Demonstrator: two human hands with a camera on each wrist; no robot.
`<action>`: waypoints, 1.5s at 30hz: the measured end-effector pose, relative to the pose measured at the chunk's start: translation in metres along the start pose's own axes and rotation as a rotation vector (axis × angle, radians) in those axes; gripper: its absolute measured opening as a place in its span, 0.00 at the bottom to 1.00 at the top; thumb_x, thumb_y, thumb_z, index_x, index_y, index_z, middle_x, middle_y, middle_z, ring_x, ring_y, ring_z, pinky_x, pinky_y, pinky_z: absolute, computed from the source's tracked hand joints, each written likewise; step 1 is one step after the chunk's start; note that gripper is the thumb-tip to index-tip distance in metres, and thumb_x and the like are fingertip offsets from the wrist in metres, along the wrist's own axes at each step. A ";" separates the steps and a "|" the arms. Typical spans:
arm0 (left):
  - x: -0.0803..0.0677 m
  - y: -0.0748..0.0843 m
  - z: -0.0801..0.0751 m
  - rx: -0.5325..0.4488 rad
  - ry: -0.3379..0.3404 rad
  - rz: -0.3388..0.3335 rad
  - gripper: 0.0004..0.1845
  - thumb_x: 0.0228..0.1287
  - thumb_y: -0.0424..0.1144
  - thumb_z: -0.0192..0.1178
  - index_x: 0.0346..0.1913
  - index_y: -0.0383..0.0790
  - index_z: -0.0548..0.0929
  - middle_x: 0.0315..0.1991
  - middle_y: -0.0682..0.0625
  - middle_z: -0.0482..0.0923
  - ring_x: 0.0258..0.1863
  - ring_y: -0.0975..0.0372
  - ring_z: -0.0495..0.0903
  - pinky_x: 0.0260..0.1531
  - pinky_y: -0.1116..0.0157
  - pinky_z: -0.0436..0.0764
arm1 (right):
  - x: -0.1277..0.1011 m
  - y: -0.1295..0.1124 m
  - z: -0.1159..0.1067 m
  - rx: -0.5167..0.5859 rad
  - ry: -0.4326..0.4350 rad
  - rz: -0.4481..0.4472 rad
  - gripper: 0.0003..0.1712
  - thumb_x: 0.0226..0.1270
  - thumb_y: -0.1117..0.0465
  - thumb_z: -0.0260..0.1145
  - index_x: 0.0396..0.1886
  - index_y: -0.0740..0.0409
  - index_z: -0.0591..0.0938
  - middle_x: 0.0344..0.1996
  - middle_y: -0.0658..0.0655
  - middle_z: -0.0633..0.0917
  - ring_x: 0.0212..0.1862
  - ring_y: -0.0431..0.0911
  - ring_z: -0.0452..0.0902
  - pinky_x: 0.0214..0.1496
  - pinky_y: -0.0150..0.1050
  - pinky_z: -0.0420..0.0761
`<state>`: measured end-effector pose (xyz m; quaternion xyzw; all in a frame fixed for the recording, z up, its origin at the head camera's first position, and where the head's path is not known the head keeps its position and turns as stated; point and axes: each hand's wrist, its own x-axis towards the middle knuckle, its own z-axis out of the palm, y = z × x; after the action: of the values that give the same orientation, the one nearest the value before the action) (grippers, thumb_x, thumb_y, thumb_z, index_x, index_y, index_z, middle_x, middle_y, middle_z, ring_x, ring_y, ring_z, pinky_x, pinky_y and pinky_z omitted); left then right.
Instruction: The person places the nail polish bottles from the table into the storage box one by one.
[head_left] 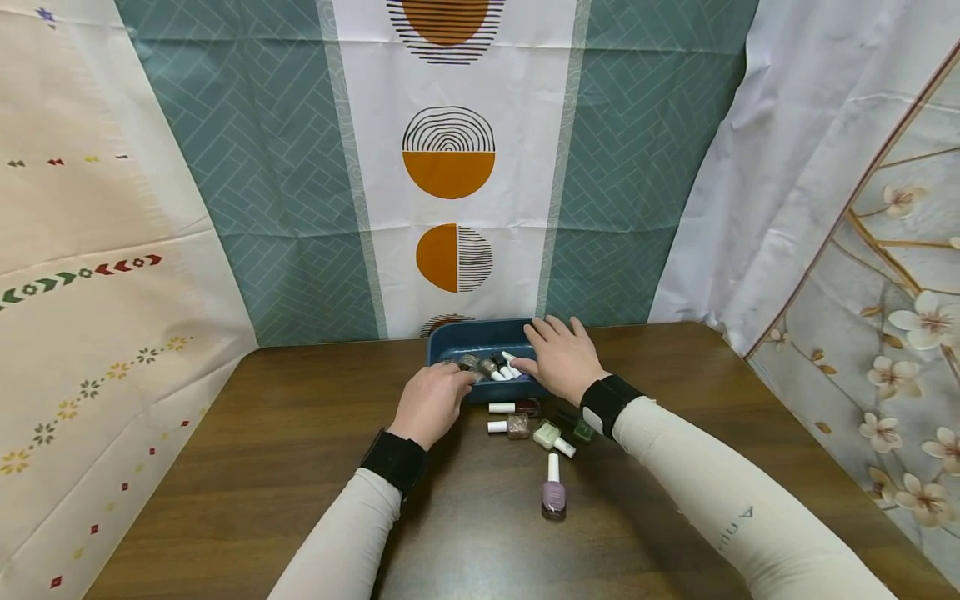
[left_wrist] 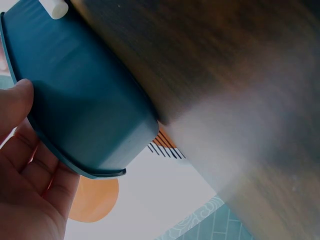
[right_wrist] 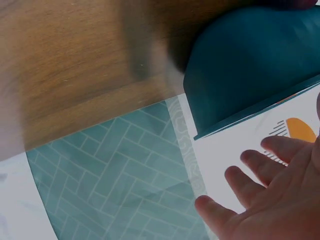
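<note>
A dark blue plastic bin (head_left: pixel 480 331) holds several small nail polish bottles (head_left: pixel 489 367) with white or black caps. My left hand (head_left: pixel 432 402) reaches over its front left rim, fingertips in among the bottles. In the left wrist view, the thumb (left_wrist: pixel 20 100) overlaps the bin's rim and the fingers' ends are hidden behind it. My right hand (head_left: pixel 561 354) is over the bin's right end, fingers spread and straight, thumb pointing in over the bottles. The right wrist view has its fingers (right_wrist: pixel 245 185) apart, with nothing between them, just beyond the bin wall (right_wrist: pixel 250 65).
In front of the bin lie a dark red bottle (head_left: pixel 527 407), a glittery one (head_left: pixel 517 427), a pale green one (head_left: pixel 547 434) and a dark green one (head_left: pixel 583 430). Closer in is a mauve bottle (head_left: pixel 553 498). Patterned curtains (head_left: pixel 300 167) hang behind the wooden table (head_left: pixel 300 433).
</note>
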<state>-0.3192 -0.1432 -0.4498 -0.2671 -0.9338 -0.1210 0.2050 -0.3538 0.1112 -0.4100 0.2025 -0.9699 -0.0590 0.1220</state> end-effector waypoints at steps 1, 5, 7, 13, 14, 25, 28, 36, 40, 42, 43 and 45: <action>0.000 0.000 0.000 0.001 0.003 0.002 0.07 0.74 0.35 0.74 0.51 0.44 0.95 0.37 0.51 0.88 0.41 0.54 0.87 0.48 0.54 0.87 | -0.002 0.001 0.000 0.005 0.000 -0.007 0.45 0.85 0.31 0.57 0.84 0.59 0.72 0.82 0.63 0.72 0.83 0.60 0.63 0.84 0.67 0.58; 0.000 -0.001 0.000 -0.005 0.011 0.005 0.07 0.74 0.34 0.74 0.51 0.44 0.95 0.37 0.50 0.88 0.42 0.53 0.87 0.48 0.54 0.87 | -0.008 0.004 0.000 0.021 0.000 -0.032 0.46 0.86 0.31 0.55 0.86 0.58 0.68 0.83 0.63 0.69 0.85 0.60 0.61 0.84 0.68 0.57; 0.000 -0.001 0.000 -0.010 0.012 0.006 0.07 0.74 0.34 0.74 0.51 0.44 0.95 0.37 0.50 0.88 0.42 0.53 0.88 0.49 0.53 0.87 | -0.010 0.006 0.000 0.027 0.000 -0.043 0.46 0.86 0.31 0.55 0.87 0.58 0.68 0.84 0.63 0.68 0.85 0.60 0.60 0.84 0.68 0.56; 0.000 0.000 -0.001 -0.010 0.021 0.013 0.07 0.74 0.34 0.74 0.51 0.43 0.95 0.37 0.50 0.88 0.42 0.53 0.88 0.49 0.53 0.87 | -0.019 0.007 -0.005 0.050 -0.015 -0.063 0.47 0.85 0.31 0.55 0.87 0.57 0.66 0.85 0.62 0.67 0.86 0.60 0.59 0.84 0.68 0.56; 0.000 -0.001 0.000 -0.010 0.020 0.014 0.07 0.74 0.34 0.74 0.51 0.43 0.95 0.37 0.50 0.88 0.42 0.53 0.88 0.49 0.53 0.87 | -0.020 0.008 -0.005 0.052 -0.015 -0.067 0.47 0.85 0.31 0.56 0.87 0.57 0.66 0.85 0.62 0.67 0.86 0.60 0.59 0.84 0.68 0.56; 0.002 -0.002 0.000 -0.003 0.010 0.011 0.08 0.74 0.34 0.74 0.52 0.43 0.95 0.36 0.50 0.88 0.40 0.54 0.87 0.48 0.55 0.87 | -0.032 0.012 -0.008 0.077 0.043 -0.111 0.46 0.84 0.32 0.59 0.86 0.59 0.69 0.83 0.62 0.69 0.85 0.60 0.61 0.84 0.67 0.57; 0.001 -0.002 0.001 0.000 0.018 0.018 0.08 0.73 0.34 0.74 0.51 0.43 0.95 0.36 0.50 0.87 0.40 0.54 0.87 0.47 0.54 0.87 | -0.037 0.012 -0.008 0.100 0.049 -0.117 0.46 0.84 0.33 0.60 0.86 0.59 0.69 0.83 0.62 0.69 0.85 0.60 0.61 0.85 0.67 0.56; 0.000 -0.003 0.003 0.001 0.023 0.020 0.08 0.74 0.34 0.74 0.52 0.43 0.95 0.36 0.50 0.88 0.41 0.53 0.87 0.48 0.53 0.87 | -0.049 0.012 -0.009 0.113 0.088 -0.147 0.47 0.82 0.34 0.63 0.85 0.60 0.70 0.82 0.62 0.71 0.84 0.60 0.63 0.84 0.67 0.58; 0.000 -0.002 0.003 -0.004 0.024 0.019 0.08 0.73 0.33 0.74 0.51 0.43 0.95 0.36 0.50 0.88 0.41 0.53 0.87 0.48 0.53 0.87 | -0.053 0.012 -0.009 0.101 0.094 -0.161 0.47 0.83 0.33 0.62 0.85 0.60 0.70 0.82 0.62 0.71 0.84 0.60 0.64 0.83 0.67 0.59; -0.001 -0.002 0.003 -0.009 0.024 0.018 0.08 0.73 0.33 0.74 0.51 0.43 0.95 0.36 0.50 0.88 0.41 0.53 0.87 0.48 0.53 0.87 | -0.055 0.013 -0.009 0.100 0.098 -0.166 0.47 0.83 0.33 0.62 0.85 0.60 0.70 0.82 0.62 0.71 0.84 0.59 0.64 0.84 0.67 0.59; -0.001 -0.002 0.003 -0.011 0.024 0.018 0.08 0.73 0.33 0.74 0.51 0.43 0.95 0.36 0.49 0.88 0.41 0.53 0.87 0.48 0.53 0.87 | -0.056 0.013 -0.008 0.099 0.100 -0.169 0.47 0.83 0.33 0.62 0.85 0.60 0.70 0.82 0.62 0.71 0.84 0.59 0.64 0.84 0.66 0.59; 0.000 -0.002 0.002 -0.015 0.021 0.019 0.08 0.74 0.33 0.74 0.51 0.43 0.95 0.37 0.49 0.88 0.41 0.53 0.87 0.48 0.53 0.87 | -0.058 0.014 -0.008 0.099 0.101 -0.174 0.47 0.83 0.33 0.61 0.86 0.60 0.69 0.83 0.62 0.70 0.84 0.59 0.63 0.84 0.66 0.59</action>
<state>-0.3204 -0.1441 -0.4519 -0.2761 -0.9281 -0.1291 0.2141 -0.3053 0.1469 -0.4128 0.2942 -0.9430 -0.0111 0.1552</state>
